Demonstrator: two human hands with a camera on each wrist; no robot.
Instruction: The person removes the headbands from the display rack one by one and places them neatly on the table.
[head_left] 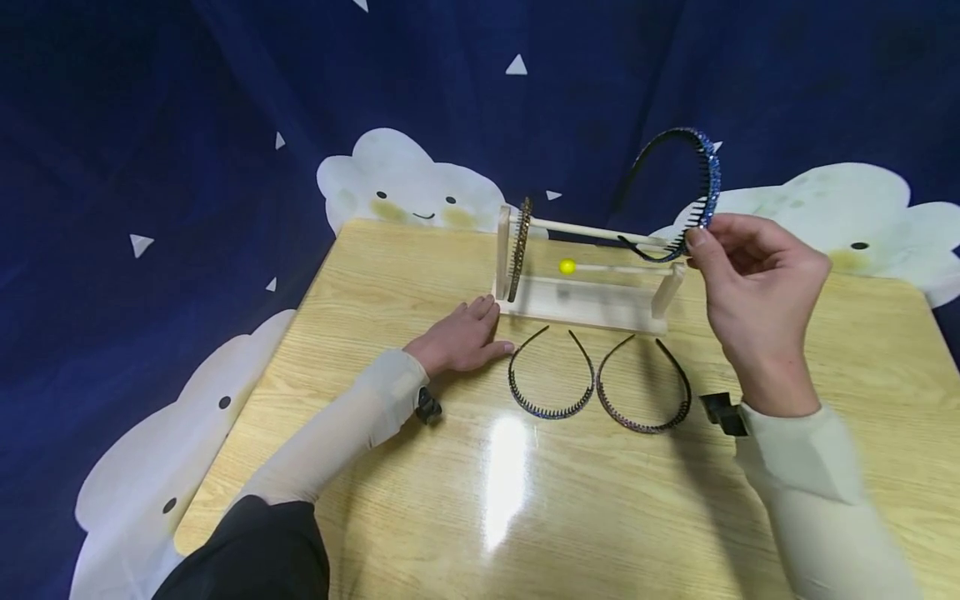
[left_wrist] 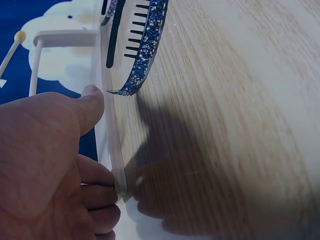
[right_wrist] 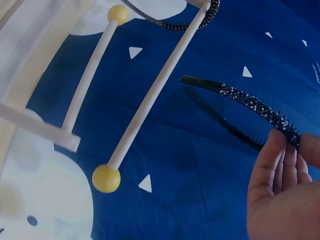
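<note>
My right hand (head_left: pixel 768 287) pinches a blue glittery toothed headband (head_left: pixel 710 171) between thumb and fingers, raised near the right end of a wooden rack (head_left: pixel 577 304). In the right wrist view, the two tips of this headband (right_wrist: pixel 255 106) point toward the rack's longer rod (right_wrist: pixel 145 107), apart from it. A gold-brown headband (head_left: pixel 520 250) hangs on the upper rod's left part. My left hand (head_left: pixel 461 340) lies at the base's left front corner, its fingers touching the base and its thumb close to a second blue headband (head_left: pixel 551 414) on the table.
A headband with pinkish glitter (head_left: pixel 645 428) lies right of the blue one on the wooden table (head_left: pixel 420 517). The rack's lower rod (head_left: pixel 622 269) ends in a yellow ball (head_left: pixel 567 267). Behind the table hangs a dark blue cloth (head_left: pixel 450 75) with clouds and triangles.
</note>
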